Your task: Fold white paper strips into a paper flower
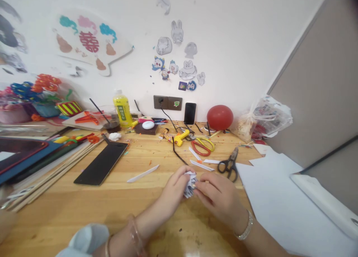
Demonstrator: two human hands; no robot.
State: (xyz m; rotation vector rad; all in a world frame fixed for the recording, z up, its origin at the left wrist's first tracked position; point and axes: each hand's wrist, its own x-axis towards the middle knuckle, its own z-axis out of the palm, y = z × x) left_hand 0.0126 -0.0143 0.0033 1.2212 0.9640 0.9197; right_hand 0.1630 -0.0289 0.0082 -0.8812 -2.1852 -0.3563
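Observation:
A small bundle of folded white paper is held between both hands near the table's front. My left hand is closed around its left side, with a bracelet on the wrist. My right hand pinches at the bundle's right side, where a small light-coloured piece shows between the fingertips. White paper strips lie just beyond the hands, and another strip lies to the left. Black scissors rest beyond my right hand.
White sheets cover the right side. A black slab and wooden sticks lie left. Behind are a yellow glue gun, red-and-yellow scissors, a red balloon, a yellow bottle and a cup of dark drink.

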